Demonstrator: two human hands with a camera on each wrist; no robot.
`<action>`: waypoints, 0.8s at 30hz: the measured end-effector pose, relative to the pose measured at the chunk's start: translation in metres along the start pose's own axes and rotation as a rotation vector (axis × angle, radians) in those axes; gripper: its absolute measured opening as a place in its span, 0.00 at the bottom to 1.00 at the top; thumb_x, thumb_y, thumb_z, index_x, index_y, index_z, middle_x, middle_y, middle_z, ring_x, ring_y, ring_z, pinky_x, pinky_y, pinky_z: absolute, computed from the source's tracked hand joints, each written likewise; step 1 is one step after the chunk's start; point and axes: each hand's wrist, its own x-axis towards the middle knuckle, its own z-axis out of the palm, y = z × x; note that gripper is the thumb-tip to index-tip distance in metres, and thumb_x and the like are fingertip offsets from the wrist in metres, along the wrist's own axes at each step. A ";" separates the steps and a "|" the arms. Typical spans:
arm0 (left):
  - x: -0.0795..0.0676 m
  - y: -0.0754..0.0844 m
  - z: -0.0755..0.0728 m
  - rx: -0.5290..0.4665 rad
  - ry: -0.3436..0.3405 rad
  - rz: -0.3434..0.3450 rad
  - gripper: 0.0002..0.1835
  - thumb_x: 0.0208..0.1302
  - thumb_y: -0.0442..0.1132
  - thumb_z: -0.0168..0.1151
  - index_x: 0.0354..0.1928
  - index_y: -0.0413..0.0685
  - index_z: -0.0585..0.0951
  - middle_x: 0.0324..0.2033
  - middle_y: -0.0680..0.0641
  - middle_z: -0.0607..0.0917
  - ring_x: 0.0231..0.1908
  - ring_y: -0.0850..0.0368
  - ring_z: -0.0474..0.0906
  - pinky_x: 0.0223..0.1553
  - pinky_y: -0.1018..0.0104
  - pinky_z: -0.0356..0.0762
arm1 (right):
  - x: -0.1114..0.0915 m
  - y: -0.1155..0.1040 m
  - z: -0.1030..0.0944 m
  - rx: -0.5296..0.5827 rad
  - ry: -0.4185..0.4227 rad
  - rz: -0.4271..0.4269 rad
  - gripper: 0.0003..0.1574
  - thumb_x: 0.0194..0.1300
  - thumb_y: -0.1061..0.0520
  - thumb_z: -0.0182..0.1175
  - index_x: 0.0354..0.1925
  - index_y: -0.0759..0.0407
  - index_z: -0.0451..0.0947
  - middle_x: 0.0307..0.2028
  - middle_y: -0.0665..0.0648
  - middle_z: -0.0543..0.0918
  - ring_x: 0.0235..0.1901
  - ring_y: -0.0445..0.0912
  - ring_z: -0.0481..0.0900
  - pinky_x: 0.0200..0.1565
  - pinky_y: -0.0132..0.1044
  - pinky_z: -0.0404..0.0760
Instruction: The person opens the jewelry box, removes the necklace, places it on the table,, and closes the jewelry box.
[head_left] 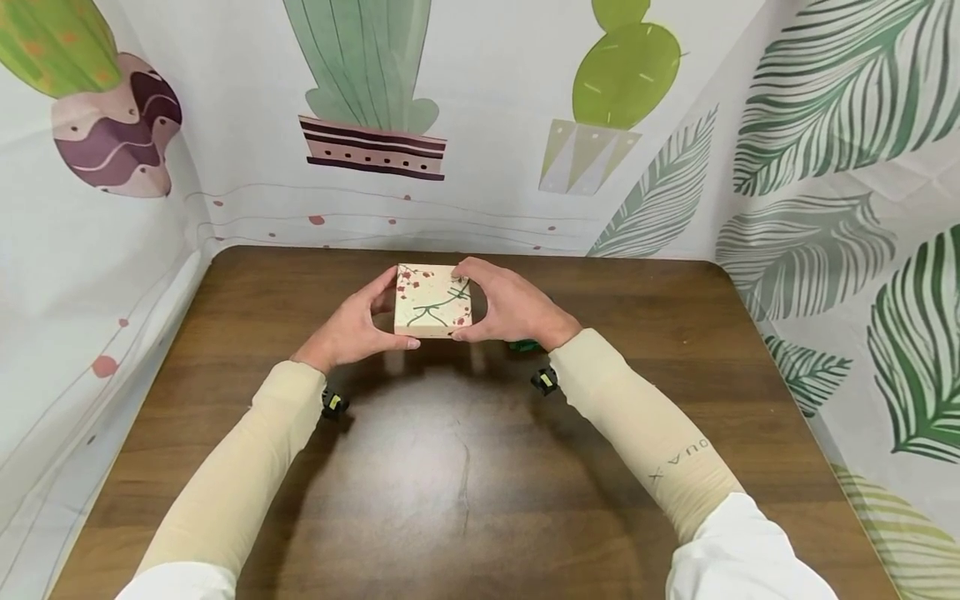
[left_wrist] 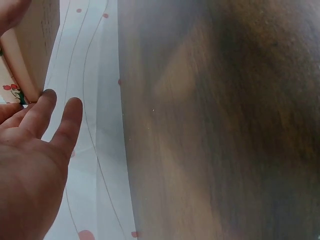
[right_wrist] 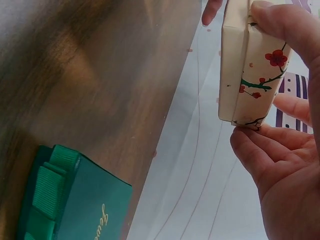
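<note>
A small cream box (head_left: 433, 302) printed with red blossoms and green branches is held up above the table by both hands. At its left side, my left hand (head_left: 356, 325) grips it with the thumb at the near edge. On the right, my right hand (head_left: 510, 304) grips it between thumb and fingers. The right wrist view shows the box (right_wrist: 260, 75) from the side, with a seam running along it. Part of the box (left_wrist: 37, 45) also appears in the left wrist view, the left fingers (left_wrist: 37, 117) touching its edge.
A dark green box (right_wrist: 97, 200) with a ribbon bow and gold lettering lies on the brown wooden table (head_left: 465, 483); in the head view my right wrist mostly hides it. White cloth (head_left: 495, 167) with printed cacti and leaves hangs behind the table.
</note>
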 end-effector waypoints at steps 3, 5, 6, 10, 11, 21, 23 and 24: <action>-0.001 0.000 0.001 -0.016 0.000 -0.002 0.67 0.53 0.40 0.84 0.84 0.46 0.45 0.77 0.41 0.69 0.73 0.43 0.71 0.75 0.44 0.65 | 0.000 0.000 0.000 -0.001 -0.004 0.005 0.52 0.49 0.40 0.81 0.67 0.53 0.71 0.64 0.52 0.78 0.59 0.52 0.78 0.65 0.44 0.76; -0.001 0.000 0.001 -0.030 0.001 -0.003 0.67 0.53 0.40 0.83 0.84 0.46 0.45 0.77 0.40 0.68 0.75 0.43 0.69 0.76 0.45 0.64 | 0.000 -0.001 0.000 0.003 -0.001 0.002 0.52 0.49 0.40 0.81 0.67 0.53 0.71 0.64 0.52 0.78 0.59 0.52 0.79 0.64 0.45 0.76; -0.002 0.000 0.001 -0.035 0.001 -0.001 0.67 0.53 0.39 0.83 0.84 0.46 0.44 0.78 0.40 0.67 0.75 0.43 0.68 0.77 0.45 0.63 | 0.001 -0.001 0.000 0.004 0.002 0.000 0.51 0.49 0.40 0.81 0.66 0.53 0.71 0.64 0.51 0.78 0.58 0.52 0.79 0.64 0.44 0.76; -0.001 -0.001 0.002 -0.047 0.013 0.001 0.67 0.53 0.39 0.84 0.84 0.45 0.44 0.79 0.40 0.65 0.76 0.43 0.67 0.77 0.46 0.62 | 0.002 -0.001 0.000 -0.004 0.006 -0.006 0.51 0.49 0.40 0.81 0.66 0.53 0.71 0.63 0.51 0.78 0.57 0.51 0.79 0.63 0.44 0.77; -0.001 0.000 0.002 -0.046 0.016 0.004 0.67 0.53 0.40 0.84 0.84 0.45 0.45 0.79 0.40 0.65 0.76 0.42 0.67 0.77 0.46 0.62 | 0.002 -0.001 -0.001 -0.006 0.007 -0.005 0.51 0.49 0.40 0.81 0.66 0.52 0.71 0.63 0.50 0.79 0.56 0.50 0.79 0.63 0.44 0.77; -0.001 0.001 0.000 -0.064 0.048 0.023 0.65 0.53 0.38 0.83 0.84 0.45 0.47 0.78 0.40 0.66 0.76 0.43 0.67 0.77 0.47 0.62 | 0.004 -0.006 -0.006 -0.017 -0.004 0.004 0.51 0.49 0.41 0.81 0.67 0.53 0.71 0.66 0.52 0.77 0.60 0.51 0.78 0.66 0.45 0.76; 0.000 0.001 0.000 -0.074 0.050 0.032 0.65 0.53 0.38 0.83 0.84 0.45 0.47 0.79 0.40 0.65 0.76 0.42 0.67 0.78 0.48 0.62 | 0.004 -0.007 -0.007 -0.022 -0.002 0.003 0.51 0.49 0.41 0.81 0.67 0.53 0.71 0.66 0.52 0.77 0.60 0.50 0.78 0.66 0.45 0.76; 0.000 0.001 -0.001 -0.080 0.053 0.031 0.64 0.53 0.38 0.83 0.84 0.45 0.47 0.79 0.40 0.65 0.76 0.43 0.67 0.78 0.48 0.62 | 0.005 -0.007 -0.008 -0.029 -0.003 0.003 0.51 0.50 0.41 0.81 0.67 0.53 0.71 0.66 0.52 0.77 0.60 0.49 0.78 0.66 0.44 0.76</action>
